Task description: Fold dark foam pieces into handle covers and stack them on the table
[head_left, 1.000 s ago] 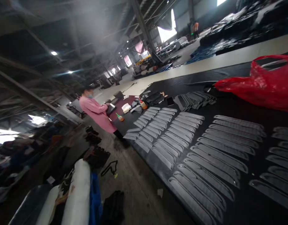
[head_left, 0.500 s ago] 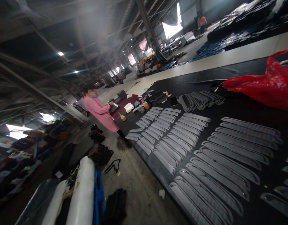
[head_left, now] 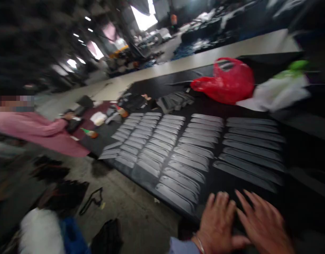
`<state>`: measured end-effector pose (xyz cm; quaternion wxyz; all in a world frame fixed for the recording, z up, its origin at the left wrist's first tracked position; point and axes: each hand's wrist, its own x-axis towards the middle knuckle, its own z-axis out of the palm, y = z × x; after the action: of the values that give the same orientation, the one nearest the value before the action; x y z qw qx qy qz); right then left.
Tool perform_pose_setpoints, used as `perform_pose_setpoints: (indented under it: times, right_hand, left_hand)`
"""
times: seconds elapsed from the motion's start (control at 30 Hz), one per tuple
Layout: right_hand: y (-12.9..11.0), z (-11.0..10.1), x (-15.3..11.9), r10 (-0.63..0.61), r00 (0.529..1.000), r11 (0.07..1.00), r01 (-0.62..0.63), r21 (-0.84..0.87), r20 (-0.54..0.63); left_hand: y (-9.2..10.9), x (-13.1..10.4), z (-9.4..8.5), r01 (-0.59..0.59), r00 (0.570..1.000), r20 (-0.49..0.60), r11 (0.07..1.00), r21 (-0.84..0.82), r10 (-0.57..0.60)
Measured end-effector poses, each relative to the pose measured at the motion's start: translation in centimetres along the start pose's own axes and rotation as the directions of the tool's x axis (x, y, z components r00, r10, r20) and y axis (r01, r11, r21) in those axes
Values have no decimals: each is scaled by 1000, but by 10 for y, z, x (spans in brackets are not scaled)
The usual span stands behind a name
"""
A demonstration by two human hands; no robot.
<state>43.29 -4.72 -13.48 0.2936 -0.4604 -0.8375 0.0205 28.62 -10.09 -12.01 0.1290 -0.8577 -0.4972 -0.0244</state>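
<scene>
My left hand (head_left: pixel 218 220) is over the near edge of the black-covered table (head_left: pixel 205 211), palm down with fingers stretched forward, a bangle on its wrist. Beside it, almost touching, my right hand (head_left: pixel 263 222) has its fingers spread, and neither hand holds anything. Just ahead of them lie grey curved strips (head_left: pixel 178 187) in slanting columns. Another column of grey strips (head_left: pixel 252 151) is at the right. Whether the palms touch the cloth cannot be made out.
Behind the strips sit a stack of grey pieces (head_left: pixel 175 100), a red plastic bag (head_left: pixel 231 83) and a white-green bag (head_left: pixel 284 88). A person in pink (head_left: pixel 46 130) stands at the left near a glue bottle (head_left: pixel 90 133). Rolls (head_left: pixel 42 233) stand at lower left.
Both my hands have come into view at the bottom right. The view has turned right, so the strips, red bag and person appear further left, and the white-green bag now shows.
</scene>
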Motion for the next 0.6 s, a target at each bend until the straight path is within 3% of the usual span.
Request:
perform_pose_setpoints:
  times: [0.07,0.13,0.3,0.47,0.6]
  right_hand:
    - [4,-18,-12,124,991,990,-120,-77,47]
    - [12,-30,-17,253,966,966,-249,-62,52]
    - [22,-68,-45,405,914,914,-404,-43,14]
    - [29,-103,-92,417,906,904,-407,-128,68]
    - [45,-122,-111,437,890,887,-402,-230,130]
  left_hand:
    - [-3,-3,-3,64,997,-21,955,-290,-73]
    - [-4,-1,1,96,995,47,907,-410,-84]
    - [-3,-5,-1,97,994,83,897,-431,-67]
    - [-9,-17,1,45,997,76,904,-425,-14]
    - [-8,-16,0,-1,998,61,906,-423,30]
